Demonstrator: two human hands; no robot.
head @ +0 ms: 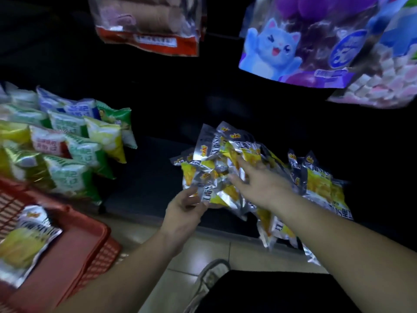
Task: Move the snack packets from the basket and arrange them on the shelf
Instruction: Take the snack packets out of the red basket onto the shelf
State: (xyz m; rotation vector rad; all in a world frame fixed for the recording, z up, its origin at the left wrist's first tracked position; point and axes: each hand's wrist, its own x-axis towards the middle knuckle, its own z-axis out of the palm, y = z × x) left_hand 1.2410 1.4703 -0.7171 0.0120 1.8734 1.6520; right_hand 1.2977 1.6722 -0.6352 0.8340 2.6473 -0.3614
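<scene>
Nearest, at 6 o'clock, a shoe (209,281) rests on the tiled floor (203,249), and at 8 o'clock the red basket (90,240) holds a remaining packet (24,240) not yet shelved. Further in, near the centre, the left hand (182,211) pinches the lower edge of one foil packet, its fingers clamped on the crimped seam. The right hand (264,188) lies over the heap with fingers apart, pressing it down. The snack packets (225,154) sit in a loose, overlapping pile on the dark shelf (153,177), some spilling over its front edge towards 4 o'clock. They look light, puffed and crackly. The foil is likely slippery and the contents probably crush easily, so a hold on the flat sealed edges seems safer than a squeeze on the belly. At 9 o'clock stand rows of green-and-white packets (74,143), and hanging bags (293,41) show at 12 and 1 o'clock.
</scene>
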